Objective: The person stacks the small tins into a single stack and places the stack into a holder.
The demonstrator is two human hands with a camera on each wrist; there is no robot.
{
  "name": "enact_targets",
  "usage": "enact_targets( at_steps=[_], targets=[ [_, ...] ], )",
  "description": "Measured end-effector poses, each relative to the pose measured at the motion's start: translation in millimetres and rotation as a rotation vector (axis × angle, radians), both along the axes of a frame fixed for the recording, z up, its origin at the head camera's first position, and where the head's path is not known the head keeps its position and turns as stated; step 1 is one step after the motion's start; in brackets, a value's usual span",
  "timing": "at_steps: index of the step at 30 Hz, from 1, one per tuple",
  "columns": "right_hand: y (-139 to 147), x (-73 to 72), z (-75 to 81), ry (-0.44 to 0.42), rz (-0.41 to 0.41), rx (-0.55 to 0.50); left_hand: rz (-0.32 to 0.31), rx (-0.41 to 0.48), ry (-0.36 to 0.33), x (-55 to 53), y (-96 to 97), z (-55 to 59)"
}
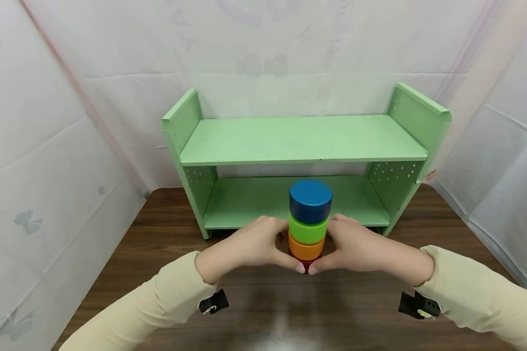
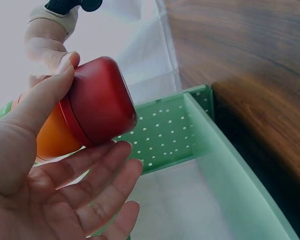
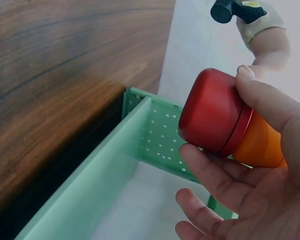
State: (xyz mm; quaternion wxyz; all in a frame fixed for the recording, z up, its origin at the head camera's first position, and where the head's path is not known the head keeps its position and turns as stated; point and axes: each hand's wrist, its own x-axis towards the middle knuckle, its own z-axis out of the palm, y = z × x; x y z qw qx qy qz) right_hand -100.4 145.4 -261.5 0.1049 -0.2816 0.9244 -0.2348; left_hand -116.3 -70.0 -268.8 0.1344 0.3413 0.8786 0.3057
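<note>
A stack of coloured cylinders (image 1: 307,233) stands upright between my two hands, above the wooden table. From the top its sections are blue, lime green, orange and dark red. My left hand (image 1: 259,242) grips the left side, thumb across the front at the red bottom section (image 2: 101,100). On the other side my right hand (image 1: 355,243) grips it likewise, the two thumb tips close together. In the right wrist view, thumb and index finger bracket the red and orange (image 3: 260,142) sections while the lower fingers spread away. The head view hides most fingers behind the stack.
A green two-tier shelf (image 1: 303,139) stands on the wooden table (image 1: 263,312) just beyond the hands. Its lower board (image 1: 250,200) lies behind the stack. White patterned curtains (image 1: 70,146) enclose the back and both sides. Black devices (image 1: 213,302) are strapped at both wrists.
</note>
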Motion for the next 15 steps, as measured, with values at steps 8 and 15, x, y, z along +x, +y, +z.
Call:
enact_targets(
  at_steps=[8, 15],
  targets=[
    [2, -6.2, 9.1, 0.015, 0.025, -0.017, -0.016, 0.024, 0.009, -5.3, 0.7, 8.0],
    [2, -11.3, 14.2, 0.024, 0.031, -0.011, 0.002, -0.018, 0.042, -10.0, 1.4, 12.4]
  ],
)
